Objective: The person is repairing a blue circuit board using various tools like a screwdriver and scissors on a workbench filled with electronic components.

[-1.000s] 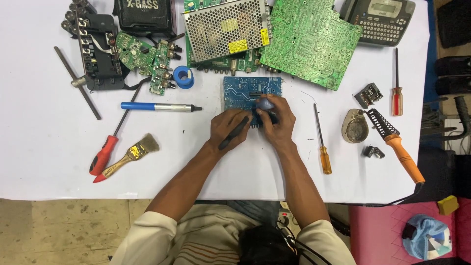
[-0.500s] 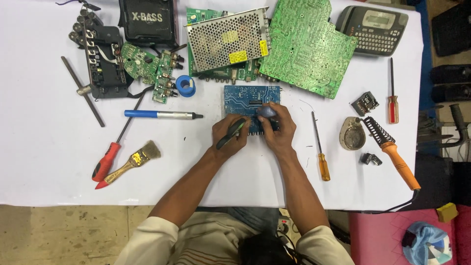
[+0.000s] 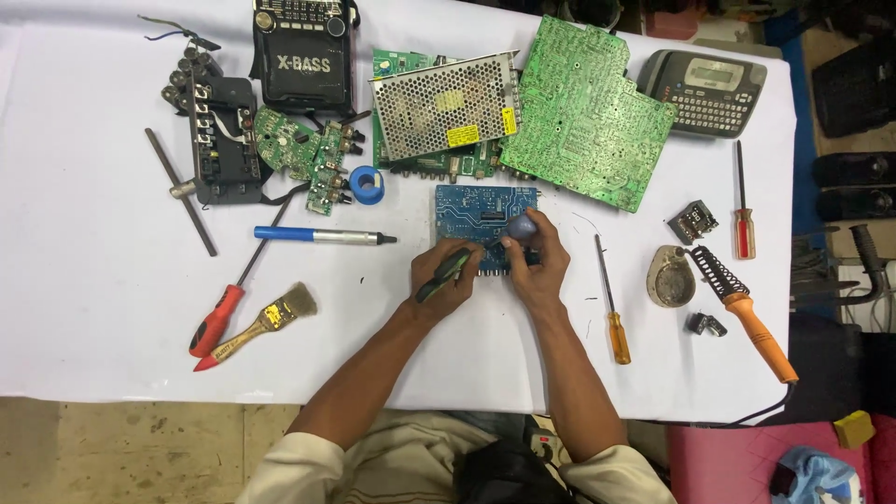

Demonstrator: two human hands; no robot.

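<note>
The left hand (image 3: 446,278) is closed around a green-and-black tool (image 3: 441,276), its tip toward the blue board (image 3: 485,213). The right hand (image 3: 537,261) grips a bluish-grey knob-like thing (image 3: 522,226) and rests on that board, which lies mid-table, just toward the far edge from both hands.

Near the table's (image 3: 84,140) left edge lie a black module (image 3: 219,140) and a grey rod (image 3: 182,191); toward the near edge, a red screwdriver (image 3: 217,320) and a brush (image 3: 266,319). A blue pen-like tool (image 3: 317,235) lies left of the board, a tape roll (image 3: 367,184) beyond it. At the far edge sit a radio (image 3: 303,56), a metal-caged supply (image 3: 446,110) and a large green board (image 3: 586,117). Right of the hands lie a yellow screwdriver (image 3: 611,303), a soldering iron (image 3: 747,313), a second red screwdriver (image 3: 742,205) and, in the far right corner, a label printer (image 3: 707,89).
</note>
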